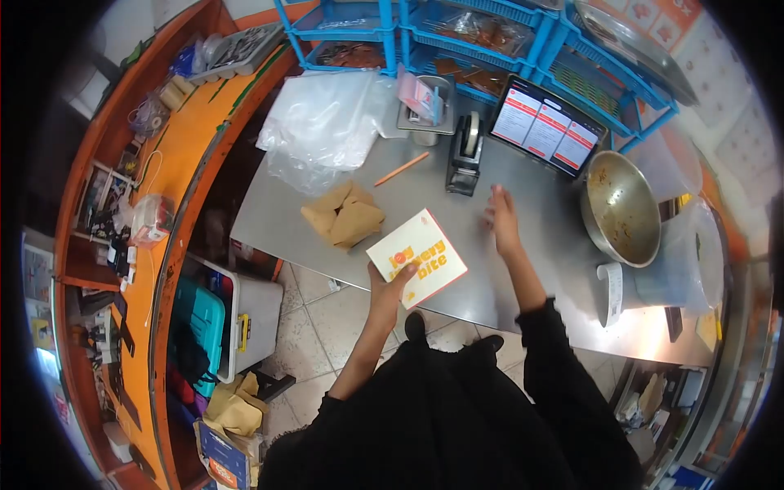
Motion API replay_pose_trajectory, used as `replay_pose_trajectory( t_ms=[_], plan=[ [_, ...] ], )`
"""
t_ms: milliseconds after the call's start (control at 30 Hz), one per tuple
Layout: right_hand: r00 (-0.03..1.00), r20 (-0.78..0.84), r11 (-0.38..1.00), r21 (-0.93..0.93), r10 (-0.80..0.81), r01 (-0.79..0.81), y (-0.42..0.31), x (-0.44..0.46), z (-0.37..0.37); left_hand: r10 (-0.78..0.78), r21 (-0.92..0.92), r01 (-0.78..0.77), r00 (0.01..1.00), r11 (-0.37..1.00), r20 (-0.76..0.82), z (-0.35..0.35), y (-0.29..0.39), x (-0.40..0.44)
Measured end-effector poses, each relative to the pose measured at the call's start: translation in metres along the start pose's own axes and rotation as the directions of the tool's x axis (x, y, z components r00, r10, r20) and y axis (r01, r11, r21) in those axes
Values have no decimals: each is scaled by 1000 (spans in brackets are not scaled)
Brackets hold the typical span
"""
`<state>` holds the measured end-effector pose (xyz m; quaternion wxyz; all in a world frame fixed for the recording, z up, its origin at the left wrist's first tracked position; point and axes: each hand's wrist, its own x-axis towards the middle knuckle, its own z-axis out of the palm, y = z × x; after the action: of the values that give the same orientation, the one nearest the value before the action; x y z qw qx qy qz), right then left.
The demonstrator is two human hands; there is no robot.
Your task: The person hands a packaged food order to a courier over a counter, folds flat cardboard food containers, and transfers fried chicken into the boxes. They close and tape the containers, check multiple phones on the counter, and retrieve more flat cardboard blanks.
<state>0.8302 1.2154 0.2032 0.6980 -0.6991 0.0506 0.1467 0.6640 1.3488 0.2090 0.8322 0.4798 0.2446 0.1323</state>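
My left hand [389, 286] grips the near left edge of a white food box [437, 237] with yellow-orange lettering on its lid and a red edge. The box is closed and held at the front of the steel table [523, 278]. My right hand [504, 219] is raised to the right of the box, holding nothing, with its fingers stretched toward the tape dispenser [464, 159]. Beside the box on the left sits a folded brown paper piece [347, 214]. An orange-brown pencil-like stick [401, 169] lies beyond it.
Clear plastic bags [314, 114] are piled at the back left. A tablet [547, 126] with order slips on screen leans before blue racks [482, 37]. On the right are a steel bowl [603, 220], a paper receipt strip [610, 294] and plastic tubs [690, 253]. An orange counter [163, 196] stands left.
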Motion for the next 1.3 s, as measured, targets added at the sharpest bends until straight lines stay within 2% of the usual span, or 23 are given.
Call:
replay_pose_trajectory(
  t_ms=[33,67,100,133,233,300,333,367,400,433,500,600,633,700,767,833,900,1033,1100,1133,1167,1233,1300],
  plan=[
    [999,-35,996,-91,-8,5,3,27,4,-14,5,14,1000,1000,-21,-6,2,-4],
    [996,-82,995,-83,46,-53,-3,40,15,-7,5,7,1000,1000,-26,-12,5,-9],
    [987,-130,991,-74,99,-110,-8,49,25,-90,9,90,996,996,23,-16,9,-13],
    [988,-124,992,-74,97,-107,-10,58,30,-173,18,172,982,985,71,-21,11,-18],
    [988,-35,975,-159,152,-156,-14,70,37,-195,15,194,980,981,28,-28,6,-28],
    [971,-120,979,22,206,-204,-15,70,36,-225,21,225,974,974,36,-32,1,-29],
    [972,-122,980,13,199,-199,-10,67,36,-223,10,223,974,975,40,-34,-1,-28],
    [960,-217,977,-157,-180,147,0,60,37,-229,-44,231,972,972,49,-35,-2,-27],
    [809,-235,826,-340,-538,450,10,52,37,-233,-100,238,971,966,55,-35,-3,-27],
    [810,-222,821,-344,-542,455,15,40,35,-230,-112,234,972,966,50,-34,-1,-26],
    [912,-116,827,-478,-393,296,24,18,32,-258,-218,261,965,940,40,-33,6,-26],
    [894,-47,710,-627,-445,320,34,35,28,-279,-303,282,959,910,52,-31,17,-22],
    [897,-45,710,-629,-440,317,33,36,28,-265,-305,276,961,911,77,-31,16,-19],
    [984,3,881,-445,-178,160,29,39,27,-259,-353,278,961,893,100,-27,19,-16],
    [994,45,891,-440,-104,113,23,40,22,-221,-460,282,958,842,182,-21,20,-7],
    [996,77,902,-427,-34,64,22,37,19,-205,-471,279,958,837,202,-16,25,-1],
    [989,72,848,-525,132,-75,16,32,15,-217,-459,298,951,837,222,-13,29,4],
    [991,42,876,-473,126,-91,32,41,6,-272,-457,338,940,823,205,-9,44,5],
    [978,198,911,-385,-72,145,39,31,2,-255,-471,318,947,823,193,-10,47,3],
    [947,246,866,-403,-208,295,34,15,4,-252,-482,308,951,820,179,-10,50,3],
    [894,298,800,-412,-334,436,21,-8,8,-236,-490,292,956,821,175,-10,52,4],
    [797,385,740,-324,-466,589,-15,-60,17,-243,-444,285,958,849,150,-9,56,1],
    [624,502,652,-147,-599,744,-23,-92,20,-252,-425,299,953,854,166,-4,59,-4]
  ],
)
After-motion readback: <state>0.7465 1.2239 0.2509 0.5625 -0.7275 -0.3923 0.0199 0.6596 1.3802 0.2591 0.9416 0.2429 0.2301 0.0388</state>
